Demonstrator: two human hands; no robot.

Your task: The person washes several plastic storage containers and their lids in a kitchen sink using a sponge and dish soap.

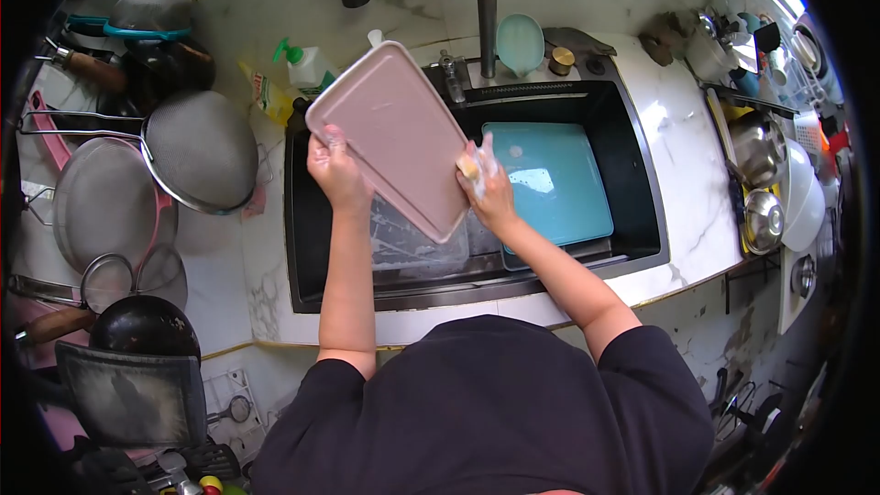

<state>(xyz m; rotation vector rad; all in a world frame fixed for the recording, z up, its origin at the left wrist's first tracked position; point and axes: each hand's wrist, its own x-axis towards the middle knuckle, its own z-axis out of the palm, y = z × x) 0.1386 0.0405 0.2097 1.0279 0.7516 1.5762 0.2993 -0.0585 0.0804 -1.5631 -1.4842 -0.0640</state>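
Observation:
My left hand (337,170) grips the left edge of a pink rectangular lid (390,124), which is tilted above the black sink (632,192). At the lid's right edge, my right hand (489,188) is closed on a yellowish sponge (468,166), with white suds over the fingers. A turquoise rectangular lid or tray (559,179) lies in the right part of the sink. Under the pink lid, a clear plastic piece (417,238) shows in the left part; its kind is partly hidden.
A faucet (486,9) rises behind the sink, beside a small green bowl (520,44). A green-topped pump bottle (307,64) stands back left. Strainers (200,151) and a wok (145,325) crowd the left. Metal bowls (761,148) sit on the right.

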